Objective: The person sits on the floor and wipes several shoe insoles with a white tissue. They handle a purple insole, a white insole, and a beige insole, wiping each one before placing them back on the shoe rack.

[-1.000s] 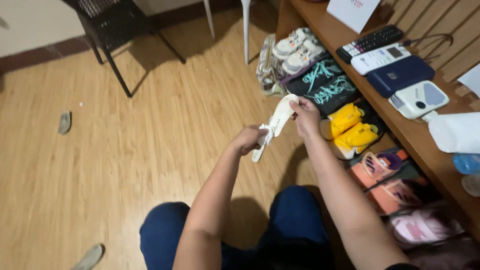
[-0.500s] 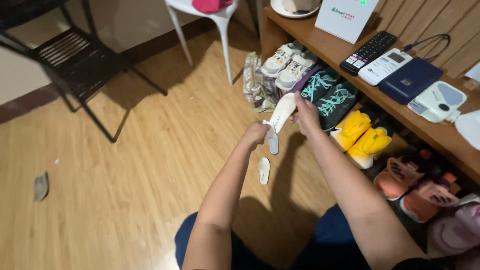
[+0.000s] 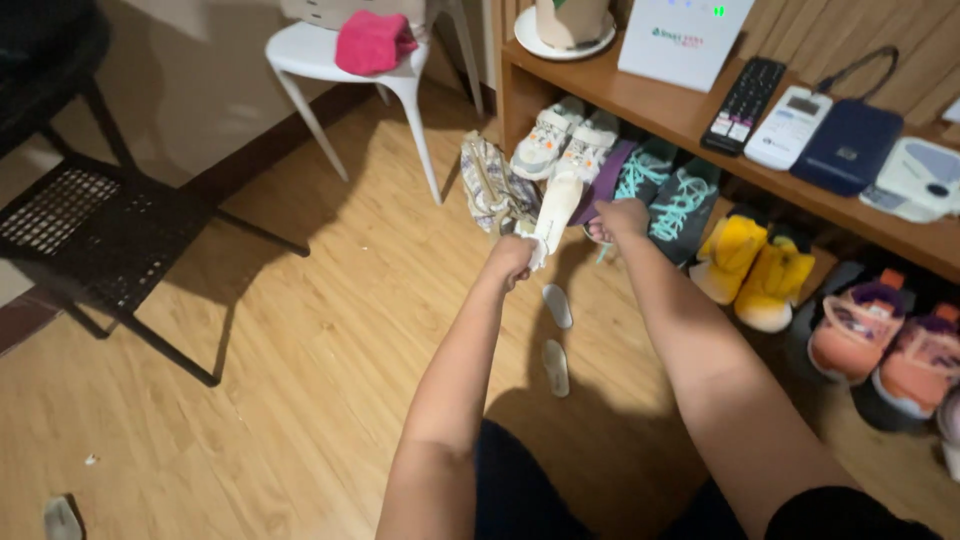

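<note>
wooden floorboards (image 3: 300,330) fill the head view, with a low wooden shelf (image 3: 700,130) along the right wall. on the shelf top lie a black remote (image 3: 742,104), a white handset (image 3: 788,127), a dark blue pouch (image 3: 848,146) and a white box (image 3: 683,40). under it stand pale sneakers (image 3: 565,145), dark sneakers with teal laces (image 3: 665,190), a yellow pair (image 3: 750,265) and an orange pair (image 3: 890,345). a patterned bag (image 3: 495,190) leans just beside the pale sneakers.

both arms reach forward from the bottom edge. the left hand (image 3: 512,260) is closed in a fist around the lower end of a white insole (image 3: 555,212). the right hand (image 3: 622,217) is closed beside the insole's upper part; i cannot tell what it grips. the insole is held up off the floor between the hands, tilted, in front of the shoes.

two more small insoles (image 3: 556,335) lie flat on the floor below the hands, one behind the other. a white chair (image 3: 350,75) with a pink cloth (image 3: 375,42) stands at the top, a black metal chair (image 3: 110,230) at the left.
</note>
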